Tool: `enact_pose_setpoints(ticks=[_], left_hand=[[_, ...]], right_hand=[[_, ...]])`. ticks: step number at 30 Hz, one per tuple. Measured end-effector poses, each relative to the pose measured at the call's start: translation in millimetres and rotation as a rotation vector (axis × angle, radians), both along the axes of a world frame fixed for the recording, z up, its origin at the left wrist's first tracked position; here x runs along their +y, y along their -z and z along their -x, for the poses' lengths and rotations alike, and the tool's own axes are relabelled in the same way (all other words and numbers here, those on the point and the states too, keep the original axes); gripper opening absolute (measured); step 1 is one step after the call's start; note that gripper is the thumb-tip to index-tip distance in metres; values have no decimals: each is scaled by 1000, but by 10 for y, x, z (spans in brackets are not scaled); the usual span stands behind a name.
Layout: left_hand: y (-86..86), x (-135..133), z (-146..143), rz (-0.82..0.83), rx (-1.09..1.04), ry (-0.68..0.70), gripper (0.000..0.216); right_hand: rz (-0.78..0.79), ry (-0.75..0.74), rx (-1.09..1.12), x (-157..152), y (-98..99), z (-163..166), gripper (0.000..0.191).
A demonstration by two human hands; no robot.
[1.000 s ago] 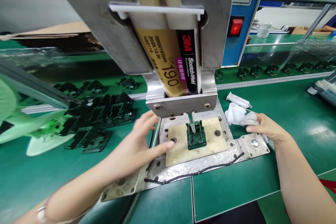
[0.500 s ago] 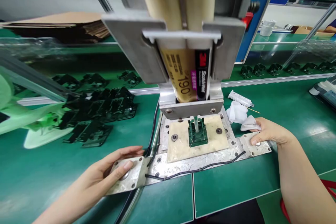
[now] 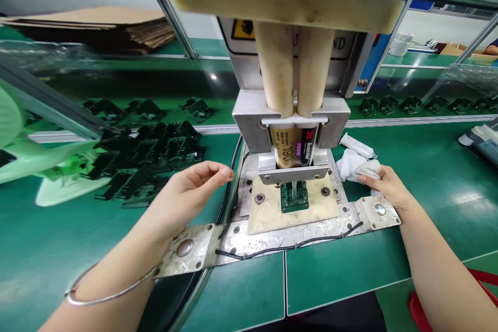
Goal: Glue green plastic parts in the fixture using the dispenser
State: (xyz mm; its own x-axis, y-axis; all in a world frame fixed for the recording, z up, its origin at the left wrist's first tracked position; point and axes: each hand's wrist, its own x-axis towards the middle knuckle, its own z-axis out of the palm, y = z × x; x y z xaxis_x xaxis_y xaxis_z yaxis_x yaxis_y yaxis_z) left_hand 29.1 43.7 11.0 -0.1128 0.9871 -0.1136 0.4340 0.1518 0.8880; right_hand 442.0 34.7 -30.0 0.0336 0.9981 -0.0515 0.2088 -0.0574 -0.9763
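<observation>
A press with a twin 3M glue cartridge (image 3: 294, 150) has come down onto a small dark green part (image 3: 294, 197) seated on a beige fixture plate (image 3: 268, 215). My left hand (image 3: 194, 187) hovers left of the fixture with loosely curled fingers and nothing in it, above the left push button (image 3: 184, 247). My right hand (image 3: 383, 184) rests beside the right push button (image 3: 379, 209), its fingers closed on a white cloth (image 3: 360, 166).
A pile of black plastic parts (image 3: 148, 158) lies at the left. A small white tube (image 3: 356, 145) lies by the cloth. More black parts (image 3: 412, 104) line the far belt. Flattened cardboard (image 3: 97, 26) sits at the back left, and a pale green fan (image 3: 39, 166) at far left.
Both hands have lifted off the two buttons. The left hand rose toward the fixture, the right drew back onto the cloth. The cartridge head has dropped onto the green part.
</observation>
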Motion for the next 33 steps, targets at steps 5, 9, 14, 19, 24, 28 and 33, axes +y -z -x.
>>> enact_pose_setpoints(ticks=[5, 9, 14, 19, 24, 28, 33], left_hand=[[13, -87, 37, 15, 0, -11, 63], [16, -86, 55, 30, -25, 33, 64], [46, -59, 64, 19, -34, 62, 61], [59, -63, 91, 12, -20, 90, 59], [64, -72, 106, 27, -1, 105, 55], [61, -82, 98, 34, -3, 99, 57], [21, -95, 71, 50, -14, 85, 58]], right_hand=[[-20, 77, -2, -1, -11, 26, 47], [-29, 94, -20, 5, -14, 33, 50], [-41, 79, -32, -4, 2, 13, 48], [-46, 62, -45, -10, 0, 6, 47], [-33, 69, -74, -10, -8, 11, 51], [-29, 64, -83, -7, 2, 0, 51], [-18, 62, -65, -4, 12, -14, 49]])
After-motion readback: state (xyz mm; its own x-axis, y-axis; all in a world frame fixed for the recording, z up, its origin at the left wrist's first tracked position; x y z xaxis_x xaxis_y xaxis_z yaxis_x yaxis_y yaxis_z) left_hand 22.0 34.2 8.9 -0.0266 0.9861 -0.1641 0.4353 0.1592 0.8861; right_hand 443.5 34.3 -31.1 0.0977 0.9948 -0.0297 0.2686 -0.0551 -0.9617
